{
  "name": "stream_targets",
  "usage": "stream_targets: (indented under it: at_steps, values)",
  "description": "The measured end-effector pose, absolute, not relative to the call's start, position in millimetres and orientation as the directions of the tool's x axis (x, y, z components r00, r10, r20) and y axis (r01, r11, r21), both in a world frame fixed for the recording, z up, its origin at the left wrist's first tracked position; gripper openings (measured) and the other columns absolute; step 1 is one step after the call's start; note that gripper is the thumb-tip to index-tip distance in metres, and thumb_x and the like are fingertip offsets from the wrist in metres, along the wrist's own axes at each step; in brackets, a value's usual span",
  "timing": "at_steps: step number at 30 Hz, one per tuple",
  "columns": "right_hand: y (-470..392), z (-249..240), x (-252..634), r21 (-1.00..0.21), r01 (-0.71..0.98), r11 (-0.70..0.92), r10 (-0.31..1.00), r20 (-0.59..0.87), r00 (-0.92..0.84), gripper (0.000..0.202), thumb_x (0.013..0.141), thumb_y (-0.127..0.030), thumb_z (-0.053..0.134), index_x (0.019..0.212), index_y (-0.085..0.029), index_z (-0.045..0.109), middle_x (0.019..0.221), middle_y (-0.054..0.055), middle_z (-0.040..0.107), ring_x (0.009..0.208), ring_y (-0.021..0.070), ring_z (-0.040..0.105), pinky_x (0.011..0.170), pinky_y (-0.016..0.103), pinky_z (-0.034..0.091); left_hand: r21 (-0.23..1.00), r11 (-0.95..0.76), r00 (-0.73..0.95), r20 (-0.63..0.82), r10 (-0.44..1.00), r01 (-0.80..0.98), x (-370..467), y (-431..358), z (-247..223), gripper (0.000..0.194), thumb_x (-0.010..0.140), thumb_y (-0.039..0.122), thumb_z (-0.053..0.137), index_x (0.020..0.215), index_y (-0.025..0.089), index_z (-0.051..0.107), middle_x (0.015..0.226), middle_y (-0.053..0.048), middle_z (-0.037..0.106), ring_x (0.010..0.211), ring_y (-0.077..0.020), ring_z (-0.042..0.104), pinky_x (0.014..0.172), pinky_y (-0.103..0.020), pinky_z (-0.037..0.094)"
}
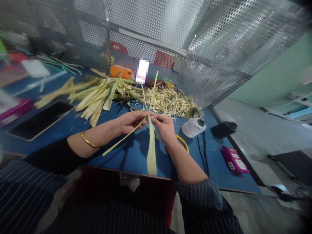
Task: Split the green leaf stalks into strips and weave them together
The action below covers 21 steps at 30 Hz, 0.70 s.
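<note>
In the head view, I have both hands close together over the near half of the blue bench (pixel 136 156), about midway along its near edge. My left hand (pixel 131 122) is closed in a pinch on the crossing of some pale strips (pixel 153 92), its fingertips nearly meeting those of my right hand (pixel 163 125). That hand is closed too, thumb against fingers at the same crossing. From there a broad strip (pixel 151 149) hangs toward the bench's near edge, a thin strip (pixel 119 140) slants toward the near left, and others point to the far edge.

Beyond my hands, a bundle of long leaves (pixel 94 97) lies toward the far left, next to a heap of shredded pieces (pixel 175 100) running along the far edge. To the right I see a white spool (pixel 193 127), a black cylinder (pixel 223 129) near the right edge, and a magenta packet (pixel 235 160) toward the near right corner. A dark-screened phone (pixel 41 120) lies toward the left.
</note>
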State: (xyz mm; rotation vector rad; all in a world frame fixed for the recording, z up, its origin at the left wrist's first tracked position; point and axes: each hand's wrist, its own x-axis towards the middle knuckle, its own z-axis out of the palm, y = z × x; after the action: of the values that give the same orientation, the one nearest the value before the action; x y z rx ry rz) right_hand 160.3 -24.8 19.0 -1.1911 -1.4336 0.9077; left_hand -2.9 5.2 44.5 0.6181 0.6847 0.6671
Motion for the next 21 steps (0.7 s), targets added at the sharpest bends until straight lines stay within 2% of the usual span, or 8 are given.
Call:
stream_targets:
  at_steps: [2, 8, 10, 13, 15, 18, 21]
  values:
    - [-25, 17, 160, -0.958, 0.187, 0.215, 0.975, 0.222, 0.015, 0.023, 0.072, -0.040, 0.070, 0.066, -0.018, 0.066, 0.061, -0.003, 0.058, 0.060, 0.0112, 0.049, 0.066, 0.026, 0.040, 0.723, 0.603, 0.577, -0.347, 0.739, -0.338, -1, 4, 44, 0.016, 0.090, 0.011, 0.055, 0.081, 0.010, 0.068, 0.057, 0.000, 0.060, 0.042, -0.0038, 0.052, 0.040, -0.011, 0.043]
    - [-22, 15, 161, -0.912, 0.316, 0.262, 0.962, 0.273, -0.009, 0.026, 0.076, -0.042, 0.065, 0.064, -0.018, 0.065, 0.062, -0.002, 0.060, 0.064, 0.0124, 0.052, 0.069, 0.027, 0.043, 0.783, 0.549, 0.544, -0.336, 0.769, -0.293, 0, 4, 39, 0.011, 0.083, 0.009, 0.060, 0.077, 0.011, 0.069, 0.059, -0.001, 0.061, 0.048, -0.0046, 0.053, 0.045, -0.011, 0.043]
    - [-23, 20, 163, -0.896, 0.352, 0.271, 0.959, 0.282, -0.021, 0.022, 0.074, -0.040, 0.066, 0.070, -0.018, 0.067, 0.070, 0.000, 0.065, 0.070, 0.0142, 0.056, 0.074, 0.028, 0.044, 0.795, 0.528, 0.519, -0.331, 0.789, -0.297, 0, 5, 37, 0.009, 0.081, 0.009, 0.063, 0.075, 0.011, 0.069, 0.059, -0.001, 0.061, 0.049, -0.0053, 0.053, 0.045, -0.012, 0.043]
    - [-27, 30, 166, -0.891, 0.349, 0.290, 0.938, 0.337, 0.081, 0.022, 0.075, -0.040, 0.066, 0.080, -0.019, 0.069, 0.083, 0.003, 0.069, 0.078, 0.0161, 0.060, 0.077, 0.029, 0.046, 0.830, 0.465, 0.466, -0.295, 0.834, -0.308, 0, 6, 34, 0.004, 0.077, 0.010, 0.066, 0.076, 0.010, 0.070, 0.064, -0.003, 0.064, 0.051, -0.0056, 0.054, 0.045, -0.013, 0.042]
    - [-32, 37, 167, -0.901, 0.337, 0.272, 0.938, 0.327, 0.118, 0.030, 0.080, -0.046, 0.061, 0.072, -0.018, 0.068, 0.074, 0.003, 0.067, 0.073, 0.0155, 0.058, 0.072, 0.028, 0.045, 0.857, 0.413, 0.409, -0.271, 0.871, -0.310, 1, 6, 34, 0.004, 0.076, 0.011, 0.069, 0.078, 0.009, 0.071, 0.068, -0.003, 0.066, 0.052, -0.0054, 0.054, 0.045, -0.014, 0.042]
    - [-38, 39, 165, -0.903, 0.389, 0.183, 0.983, 0.173, -0.059, 0.042, 0.082, -0.053, 0.057, 0.060, -0.017, 0.064, 0.057, 0.000, 0.058, 0.057, 0.0123, 0.050, 0.060, 0.026, 0.039, 0.895, 0.343, 0.341, -0.240, 0.909, -0.285, 2, 7, 32, 0.009, 0.076, 0.017, 0.071, 0.076, 0.009, 0.071, 0.070, -0.006, 0.067, 0.054, -0.0078, 0.056, 0.048, -0.018, 0.043]
    - [-37, 32, 162, -0.864, 0.467, 0.190, 0.973, 0.104, -0.205, 0.036, 0.083, -0.046, 0.057, 0.061, -0.018, 0.064, 0.054, -0.002, 0.055, 0.051, 0.0101, 0.042, 0.054, 0.025, 0.033, 0.923, 0.287, 0.331, -0.195, 0.923, -0.258, 1, 9, 30, 0.012, 0.074, 0.021, 0.073, 0.076, 0.009, 0.073, 0.078, -0.009, 0.070, 0.057, -0.0085, 0.056, 0.047, -0.019, 0.041]
